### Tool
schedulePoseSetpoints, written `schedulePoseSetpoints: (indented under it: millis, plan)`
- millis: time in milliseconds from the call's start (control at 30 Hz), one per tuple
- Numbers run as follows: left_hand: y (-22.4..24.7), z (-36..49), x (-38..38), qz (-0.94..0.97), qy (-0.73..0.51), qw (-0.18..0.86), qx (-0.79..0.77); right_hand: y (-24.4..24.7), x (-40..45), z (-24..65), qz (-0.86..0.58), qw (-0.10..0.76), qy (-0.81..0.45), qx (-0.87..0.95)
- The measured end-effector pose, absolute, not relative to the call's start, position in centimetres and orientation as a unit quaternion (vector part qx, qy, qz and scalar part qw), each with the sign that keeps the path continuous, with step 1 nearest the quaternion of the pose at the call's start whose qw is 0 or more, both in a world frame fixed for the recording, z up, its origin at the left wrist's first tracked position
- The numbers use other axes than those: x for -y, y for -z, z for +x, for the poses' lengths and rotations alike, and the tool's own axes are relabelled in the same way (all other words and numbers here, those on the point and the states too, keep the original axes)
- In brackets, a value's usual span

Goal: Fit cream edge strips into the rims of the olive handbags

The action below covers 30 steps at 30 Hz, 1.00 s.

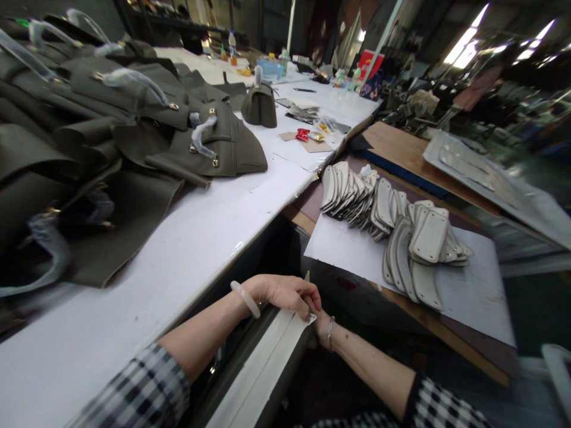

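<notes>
My left hand [285, 293], with a pale bangle at its wrist, bends its fingers over the far end of a long white strip [263, 359]. A thin line runs along the strip's length, and dark grey-green material lies under and beside it. My right hand [321, 326], wearing a silver bracelet, meets the left at the strip's far corner. Most of its fingers are hidden behind the left hand and the strip's end. A small yellowish tip [307, 276] shows just beyond the fingers; what it belongs to is hidden.
Dark olive handbags [223, 142] with plastic-wrapped handles are heaped on the white table [214, 238] at left. Stacks of pale curved pieces [348, 193] lie on a board to the right. Bottles [232, 47], a red packet [302, 134] and a small bag [260, 106] stand farther back.
</notes>
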<state>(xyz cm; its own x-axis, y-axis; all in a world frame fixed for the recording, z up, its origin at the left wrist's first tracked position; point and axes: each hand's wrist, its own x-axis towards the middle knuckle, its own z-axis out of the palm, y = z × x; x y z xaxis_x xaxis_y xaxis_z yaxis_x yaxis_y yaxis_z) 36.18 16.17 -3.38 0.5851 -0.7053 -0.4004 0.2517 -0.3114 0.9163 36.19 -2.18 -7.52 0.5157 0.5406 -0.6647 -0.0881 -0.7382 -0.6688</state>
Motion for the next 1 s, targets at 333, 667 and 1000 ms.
schedulePoseSetpoints:
  millis: [333,667,1000]
  plan:
    - [4.2,36.3,-16.0,0.65,0.446,0.602,0.13,-0.6,11.4,41.0,-0.735,0.293,-0.596,0.136]
    - [2.7,36.3,-16.7,0.757,0.401,0.502,0.119,0.3,6.4,39.0,-0.736,0.251,-0.606,0.168]
    - [3.8,36.2,-16.8,0.769,0.374,0.505,0.118,0.5,6.3,38.4,-0.723,0.259,-0.628,0.126]
